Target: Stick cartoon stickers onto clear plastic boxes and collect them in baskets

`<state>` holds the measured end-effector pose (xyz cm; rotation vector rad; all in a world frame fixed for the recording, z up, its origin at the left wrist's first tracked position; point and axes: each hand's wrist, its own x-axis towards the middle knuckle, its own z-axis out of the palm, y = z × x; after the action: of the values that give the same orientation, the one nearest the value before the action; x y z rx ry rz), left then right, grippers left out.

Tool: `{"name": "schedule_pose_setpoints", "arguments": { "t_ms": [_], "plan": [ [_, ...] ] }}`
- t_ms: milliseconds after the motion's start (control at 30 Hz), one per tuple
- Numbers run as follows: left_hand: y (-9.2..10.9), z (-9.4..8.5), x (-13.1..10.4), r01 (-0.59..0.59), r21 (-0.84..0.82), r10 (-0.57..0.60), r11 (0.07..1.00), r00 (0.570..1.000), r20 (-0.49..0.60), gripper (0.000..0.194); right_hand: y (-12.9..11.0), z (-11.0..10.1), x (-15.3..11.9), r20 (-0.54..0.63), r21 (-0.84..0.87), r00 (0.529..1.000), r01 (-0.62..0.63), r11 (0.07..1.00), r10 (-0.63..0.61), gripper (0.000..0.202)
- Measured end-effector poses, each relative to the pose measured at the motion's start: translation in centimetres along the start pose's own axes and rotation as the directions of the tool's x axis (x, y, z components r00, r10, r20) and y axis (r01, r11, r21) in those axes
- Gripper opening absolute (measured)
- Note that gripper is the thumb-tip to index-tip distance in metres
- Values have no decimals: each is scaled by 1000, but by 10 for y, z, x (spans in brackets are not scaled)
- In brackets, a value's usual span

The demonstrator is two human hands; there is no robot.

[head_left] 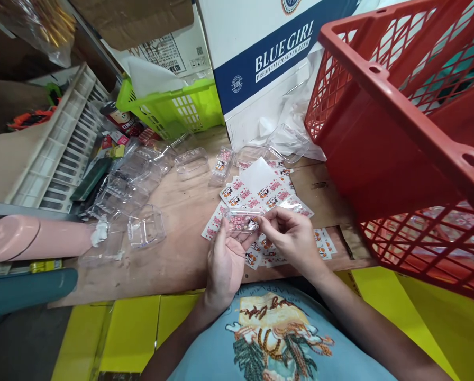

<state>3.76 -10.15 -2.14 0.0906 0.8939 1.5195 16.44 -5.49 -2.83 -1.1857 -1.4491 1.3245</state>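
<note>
My left hand [226,267] is closed around the left end of a small clear plastic box [232,212], palm up. On the box face lies a printed sticker [240,222] with pink lettering and a cartoon animal. The thumb and fingers of my right hand [291,235] pinch at the right end of the box, over the sticker's edge; which of the two they grip is hard to make out. Beneath both hands, sheets of the same stickers [274,193] are spread in an overlapping pile. Just beyond them, another stickered clear box [222,161] lies on the wooden table [181,211].
Clear plastic boxes [131,180] are heaped at left, near a pink bottle [42,238]. A lime-green basket [181,108] and a Blue Girl beer carton [269,58] stand at the back. At right, a large red crate [359,127] rises beside the table.
</note>
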Motion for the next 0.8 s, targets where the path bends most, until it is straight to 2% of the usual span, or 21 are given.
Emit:
{"name": "schedule_pose_setpoints", "arguments": {
  "t_ms": [67,133,267,333,633,800],
  "plan": [
    [-1,-1,0,-8,-1,8,1000,1000,-14,27,2,0,2,22,44,1000,-19,999,18,22],
    [-1,-1,0,-12,-5,11,1000,1000,-29,27,2,0,0,13,-11,1000,20,1000,-20,22],
    [0,0,-2,-20,-9,20,1000,1000,-14,26,-2,0,-8,-34,-271,965,241,932,-259,18],
    [0,0,-2,-20,-3,20,1000,1000,-1,27,-2,1,-11,-29,-332,942,306,892,-334,16],
    [6,0,3,95,-46,-96,994,995,-27,31,8,0,-8,-34,-332,944,300,895,-329,17],
    [9,-1,9,156,-65,-155,986,988,28,36,8,-1,-8,-19,-304,949,295,906,-316,15]
  ]
}}
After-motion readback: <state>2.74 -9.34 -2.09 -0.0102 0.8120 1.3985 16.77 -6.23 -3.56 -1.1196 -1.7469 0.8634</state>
